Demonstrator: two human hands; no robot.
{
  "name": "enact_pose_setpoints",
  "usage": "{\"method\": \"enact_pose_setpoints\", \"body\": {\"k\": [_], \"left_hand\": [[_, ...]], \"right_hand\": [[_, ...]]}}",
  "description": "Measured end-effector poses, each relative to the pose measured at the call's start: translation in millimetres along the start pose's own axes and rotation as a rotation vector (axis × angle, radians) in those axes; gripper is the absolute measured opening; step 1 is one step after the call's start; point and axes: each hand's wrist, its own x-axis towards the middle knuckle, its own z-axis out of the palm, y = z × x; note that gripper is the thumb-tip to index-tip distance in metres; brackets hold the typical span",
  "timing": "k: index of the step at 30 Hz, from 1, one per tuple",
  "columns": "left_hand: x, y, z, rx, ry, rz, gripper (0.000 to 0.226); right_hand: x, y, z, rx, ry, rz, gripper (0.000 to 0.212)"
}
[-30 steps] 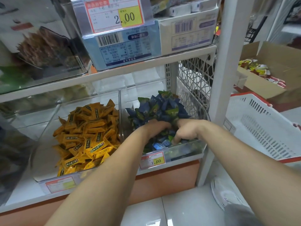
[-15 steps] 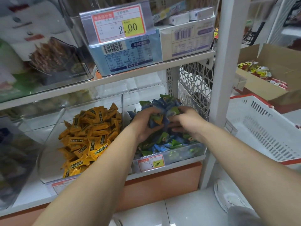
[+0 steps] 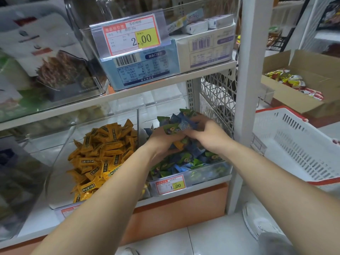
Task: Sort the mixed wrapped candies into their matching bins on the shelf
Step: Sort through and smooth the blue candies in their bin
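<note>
The left grip (image 3: pixel 161 142) and right grip (image 3: pixel 207 133) both grasp one bundle of blue and green foil-wrapped candies (image 3: pixel 176 126), held just above the right clear plastic bin (image 3: pixel 211 172) on the lower white shelf (image 3: pixel 33 223). A single orange wrapped candy (image 3: pixel 179 145) shows between the grips. The adjacent left clear plastic bin (image 3: pixel 60 157) contains orange wrapped candies (image 3: pixel 103 159). A white slotted plastic basket (image 3: pixel 294 144) stands right of the shelf

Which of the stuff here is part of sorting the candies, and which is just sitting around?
In the job: left hand and right hand, both gripping blue-green candies; their clear bin; yellow candies alongside.
Lying about: white basket; cardboard box; blue carton above.
</note>
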Motion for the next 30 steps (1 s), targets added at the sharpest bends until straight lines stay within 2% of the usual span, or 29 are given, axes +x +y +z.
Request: {"method": "enact_pose_setpoints", "body": {"k": [3,5,7,12,15,17,20,23,26,30], "left_hand": [[-1.8,1.0,-4.5,-0.035,-0.020,-0.024,0.030],[-2.1,0.1,-8.0,-0.041,0.043,-0.028,0.032],[-3.1,-0.4,-9.9,-0.026,0.102,-0.016,0.029],[-9.2,4.4,-10.7,-0.001,0.110,0.038,0.021],[-12.8,6.0,-11.1,0.026,0.072,0.035,0.021],[-12.9,6.9,-11.4,0.173,0.131,0.035,0.025],[-13.6,7.5,-8.7,0.450,0.253,0.145,0.042],[-19.9,10.6,-2.8,0.486,0.201,0.296,0.026],[-32.6,19.4,-7.9,0.652,0.251,0.429,0.014],[-61.0,31.8,-45.5,0.919,0.400,0.486,0.014]], "right_hand": [[1.3,4.2,-5.0,-0.007,0.116,0.067,0.025],[1.4,7.7,-8.9,-0.152,0.174,0.056,0.027],[0.2,9.3,-10.8,-0.322,0.187,0.028,0.037],[-6.7,-0.5,-2.2,-0.407,0.077,-0.126,0.052],[-8.1,-2.1,4.7,-0.295,-0.057,-0.162,0.031],[-7.6,0.4,4.1,-0.287,-0.004,-0.157,0.020],[-7.1,2.6,-1.0,-0.260,0.104,-0.134,0.024],[-8.9,0.5,-0.6,-0.091,0.039,-0.150,0.029],[-9.0,1.9,2.2,-0.014,-0.039,-0.193,0.032],[-6.8,11.4,5.3,-0.305,-0.010,-0.206,0.032]]}}
